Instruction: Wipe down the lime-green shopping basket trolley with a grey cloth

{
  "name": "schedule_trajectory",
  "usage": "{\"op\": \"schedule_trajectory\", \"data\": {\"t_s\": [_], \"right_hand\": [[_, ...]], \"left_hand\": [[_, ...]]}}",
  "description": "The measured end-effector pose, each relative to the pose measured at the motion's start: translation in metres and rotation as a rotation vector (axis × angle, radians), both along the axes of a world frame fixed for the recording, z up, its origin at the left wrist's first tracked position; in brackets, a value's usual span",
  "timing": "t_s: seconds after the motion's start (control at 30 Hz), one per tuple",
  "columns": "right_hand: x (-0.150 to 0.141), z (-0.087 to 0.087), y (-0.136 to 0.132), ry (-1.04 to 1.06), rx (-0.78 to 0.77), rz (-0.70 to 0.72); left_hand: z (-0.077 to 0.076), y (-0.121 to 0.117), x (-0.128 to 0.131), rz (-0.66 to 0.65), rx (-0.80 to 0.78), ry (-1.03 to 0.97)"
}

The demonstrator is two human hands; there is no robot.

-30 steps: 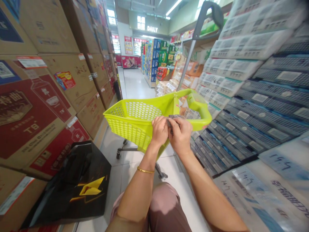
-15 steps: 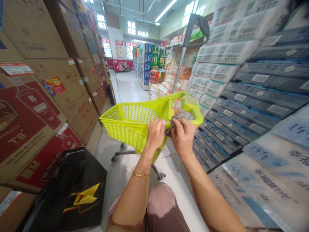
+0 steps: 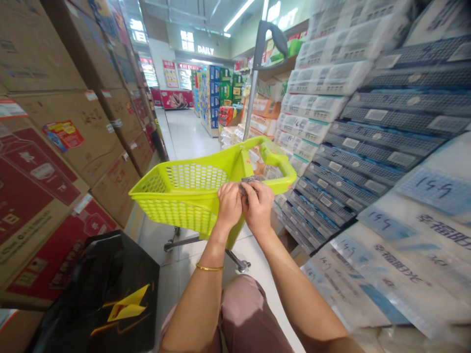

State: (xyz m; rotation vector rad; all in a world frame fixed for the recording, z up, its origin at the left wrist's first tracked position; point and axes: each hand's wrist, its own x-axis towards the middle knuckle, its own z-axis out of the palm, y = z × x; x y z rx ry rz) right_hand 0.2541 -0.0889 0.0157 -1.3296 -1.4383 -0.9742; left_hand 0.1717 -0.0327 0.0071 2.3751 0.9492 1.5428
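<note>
So in the head view there's a lime-green shopping cart basket [image 3: 176, 206] sitting mid-frame, perforated sides, with its wheels down on the pale tiled floor [image 3: 186, 132]. Both hands are at the cart's near side, close together a touch right of centre. The left hand [image 3: 230, 202] is closed with its fingers curled over by the rim, though I can't tell if it's gripping the grey cloth-like thing [image 3: 250, 182] next to it. The right hand [image 3: 258, 206] has its fingers bent down onto that grey thing, pinching it, partly closed. A gold bracelet [image 3: 209, 267] is on the left wrist. Cardboard boxes [image 3: 69, 130] are stacked up the left side, a black bag-like thing [image 3: 110, 289] with a yellow design is lower left, and wrapped white packs [image 3: 331, 78] pile up at upper right.
</note>
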Motion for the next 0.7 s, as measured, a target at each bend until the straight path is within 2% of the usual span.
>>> {"op": "schedule_trajectory", "data": {"t_s": [0.13,0.4,0.53,0.7], "right_hand": [[0.009,0.007,-0.007,-0.053,-0.053,-0.009],[0.036,0.018,-0.024,0.07,0.06,-0.133],[0.026,0.017,-0.022,0.15,0.086,-0.131],[-0.003,0.006,-0.006,0.137,0.033,-0.019]], "left_hand": [[0.003,0.001,-0.008,-0.014,-0.025,-0.019],[0.007,-0.006,-0.01,-0.015,-0.032,-0.022],[0.006,-0.008,-0.007,-0.003,-0.029,-0.017],[0.003,-0.004,-0.005,0.026,-0.032,-0.009]]}}
